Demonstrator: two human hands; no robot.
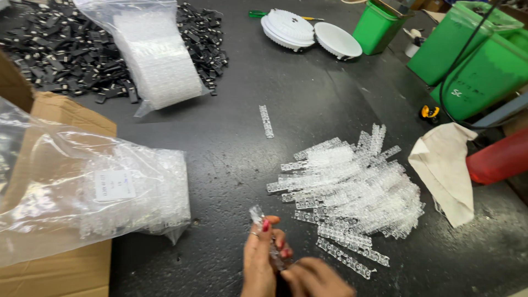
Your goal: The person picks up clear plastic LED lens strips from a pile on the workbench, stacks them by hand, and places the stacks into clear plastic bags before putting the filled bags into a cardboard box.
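My left hand [262,258] and my right hand [314,278] meet at the bottom edge of the head view, both closed around one clear plastic lens strip [258,215] that sticks up and to the left from my fingers. Just right of my hands lies a loose heap of the same clear strips [352,190] on the dark table [231,143]. A single strip [266,121] lies apart, farther back.
A clear bag of strips [110,190] rests on a cardboard box [60,269] at the left. Behind it are another filled bag [157,55] and a pile of small black parts [49,44]. White round housings [311,33], green bins [473,60], a cloth [445,165].
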